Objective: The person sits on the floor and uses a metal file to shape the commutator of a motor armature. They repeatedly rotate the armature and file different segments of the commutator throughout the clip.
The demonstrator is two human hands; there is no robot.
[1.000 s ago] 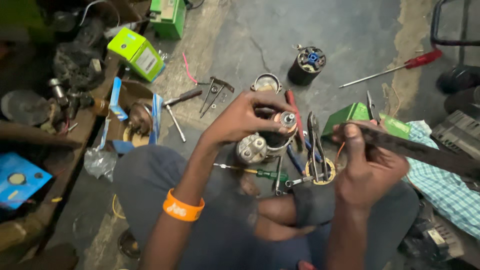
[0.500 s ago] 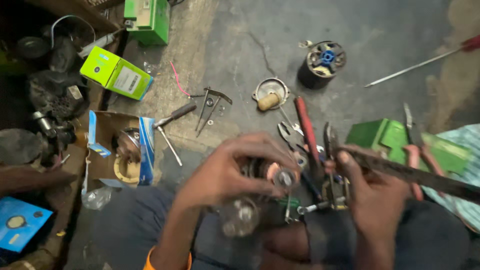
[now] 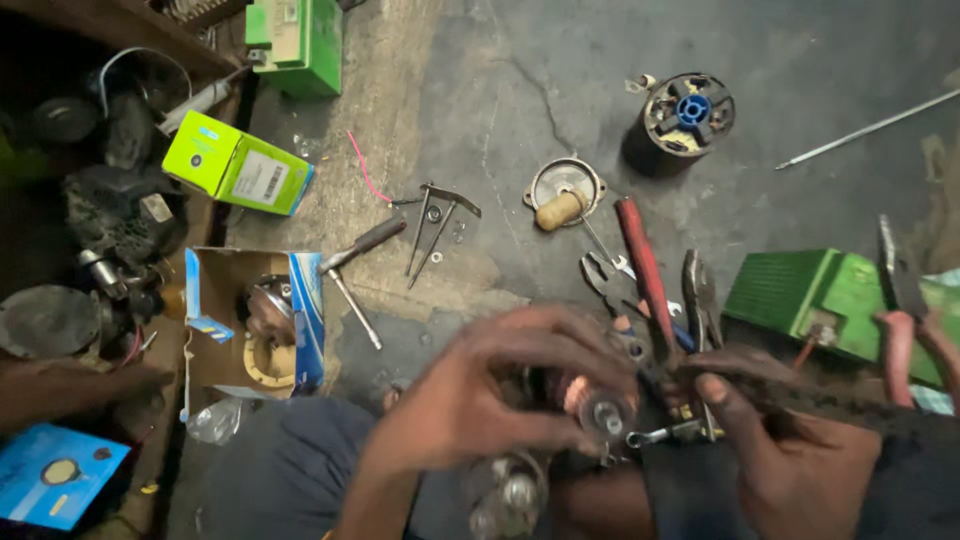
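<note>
Head view, looking down at a grey concrete floor (image 3: 560,90) strewn with tools. The left hand (image 3: 500,395) is blurred; its fingers curl closed around a small round metal part with copper-coloured windings (image 3: 590,405), held low in the middle of the picture above the person's lap. Much of that part is hidden under the fingers, so its full shape is hard to make out. The right hand (image 3: 790,440) grips a long dark flat bar (image 3: 850,405) that runs off the right edge; its fingers are wrapped over it, and the bar's far end is cut off. Just below the left hand sits a blurred silvery metal housing (image 3: 505,500), partly cropped by the bottom edge.

On the floor beyond the hands lie red-handled pliers (image 3: 645,275), a shallow round metal cap with a cork-like plug (image 3: 563,195), and a dark cylindrical motor stator with a blue centre (image 3: 685,115). A green ribbed plastic box (image 3: 820,300) stands at the right. At the left are a lime-green cardboard box (image 3: 235,165) and an open blue-and-white carton (image 3: 255,330), its contents dim and unclear
</note>
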